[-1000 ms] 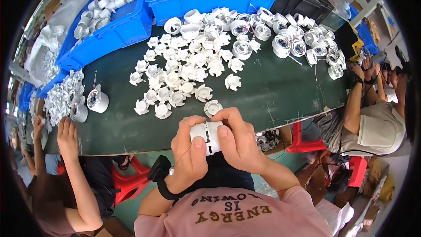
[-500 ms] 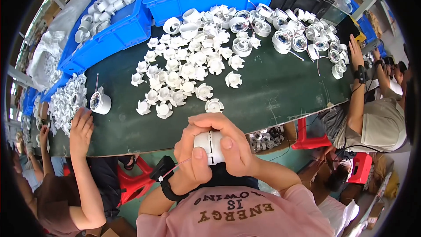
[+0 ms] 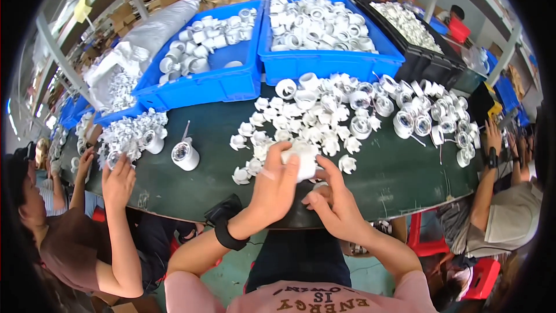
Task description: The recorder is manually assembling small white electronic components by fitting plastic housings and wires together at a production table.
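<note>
The left hand holds a white, rounded plastic housing, its axis blurred, ahead-left of the half-curled right hand, whose grip I cannot tell.

Upper garment: pink shirt, plain weave not resolvable.
Sleeves: short, same pink, left sleeve and right sleeve ending above the elbow.
Chest print: block lettering in rows, dark blue-black and brown-gold.
Left wrist: broad black strap, with black box-shaped unit beside it.
Left hand: bare.
Right hand: bare.
Legwear: dark trousers, navy to black.
</note>
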Demonstrator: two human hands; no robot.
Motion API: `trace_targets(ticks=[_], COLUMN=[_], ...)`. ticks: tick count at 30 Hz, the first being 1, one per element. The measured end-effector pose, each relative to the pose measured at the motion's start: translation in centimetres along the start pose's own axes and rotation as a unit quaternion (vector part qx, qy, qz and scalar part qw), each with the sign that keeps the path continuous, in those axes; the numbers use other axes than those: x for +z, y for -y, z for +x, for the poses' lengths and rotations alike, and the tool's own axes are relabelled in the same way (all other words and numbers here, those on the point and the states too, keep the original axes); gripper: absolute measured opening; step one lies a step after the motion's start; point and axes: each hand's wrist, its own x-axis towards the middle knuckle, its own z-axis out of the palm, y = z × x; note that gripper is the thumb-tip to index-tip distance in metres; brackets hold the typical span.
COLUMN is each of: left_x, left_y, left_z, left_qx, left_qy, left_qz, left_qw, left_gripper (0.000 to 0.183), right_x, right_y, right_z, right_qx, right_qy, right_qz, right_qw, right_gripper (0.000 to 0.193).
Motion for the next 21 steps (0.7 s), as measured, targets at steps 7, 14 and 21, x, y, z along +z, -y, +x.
trace_targets(ticks=[7, 14, 21], left_x=[-1.6, -7.4, -14.4], left_y=[-0.8, -1.4, -3.1], left_z=[-0.7, -2.5, 2.0], left_qx=[0.218, 0.151, 0.154], left_qy=[0.127, 0.061, -0.043], left_qz=[0.21, 0.257, 0.336], left_qw=[0.944, 0.953, 0.928], left_gripper=[0.076, 0.053, 0.047], right_x=[0.6, -2.7, -4.8], right_y=[-1.0, -5.2, -5.2], right_z=[5.7, 7.9, 9.3], right_qx=[-0.056, -0.221, -0.251], right_qy=[-0.054, -0.162, -0.234], right_qz=[0.149, -0.082, -0.132], right_qw=[0.986, 0.958, 0.93], right_gripper=[0.067, 0.066, 0.057])
